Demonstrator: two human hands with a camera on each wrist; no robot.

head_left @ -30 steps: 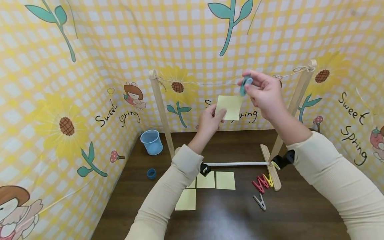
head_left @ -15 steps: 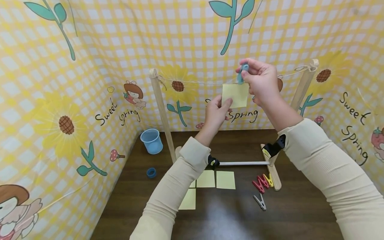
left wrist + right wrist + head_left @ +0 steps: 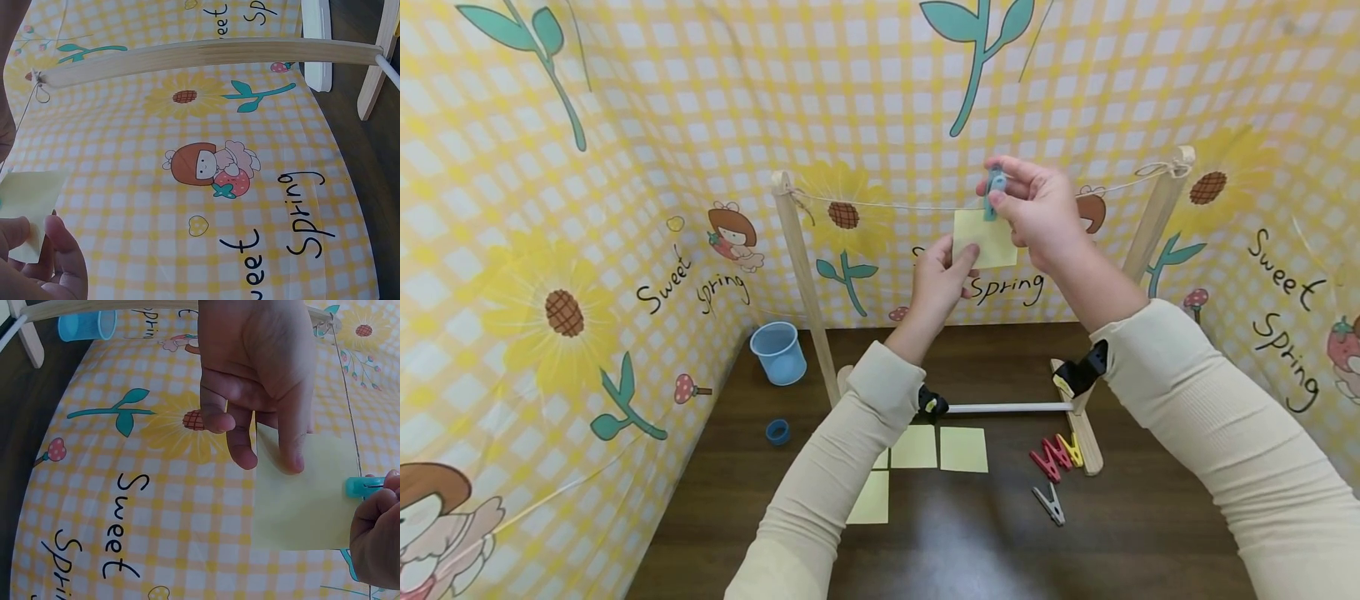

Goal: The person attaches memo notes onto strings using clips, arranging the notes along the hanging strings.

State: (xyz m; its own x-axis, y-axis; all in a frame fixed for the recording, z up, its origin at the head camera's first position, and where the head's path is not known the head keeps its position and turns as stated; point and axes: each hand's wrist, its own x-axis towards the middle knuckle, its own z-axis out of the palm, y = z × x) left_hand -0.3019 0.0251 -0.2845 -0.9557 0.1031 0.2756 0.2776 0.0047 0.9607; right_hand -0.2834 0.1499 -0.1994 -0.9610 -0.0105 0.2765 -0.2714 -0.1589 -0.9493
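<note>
The right hand (image 3: 1043, 210) pinches a small teal plastic clothespin (image 3: 995, 196) at twelve o'clock on a thin, square yellow paper note (image 3: 997, 243); the left hand (image 3: 942, 273), at eight o'clock, pinches the note, likely steadying it by the pale, thin twine (image 3: 880, 206); pale wooden posts (image 3: 803, 287) at nine and three o'clock hold the twine up.

One yellow paper (image 3: 306, 506), pinched at its edge by the left hand (image 3: 262, 369), thumb on its face; one teal clip (image 3: 357, 486), held by the right hand (image 3: 378, 540), its end lying across the string (image 3: 350, 406) and the paper's edge. One wooden post (image 3: 112, 307), upper edge of view, string tied at its end; one blue bucket (image 3: 76, 327), just below the post. One checked backdrop (image 3: 187, 506), yellow and white, printed with sunflowers (image 3: 192, 420) and "Sweet".
</note>
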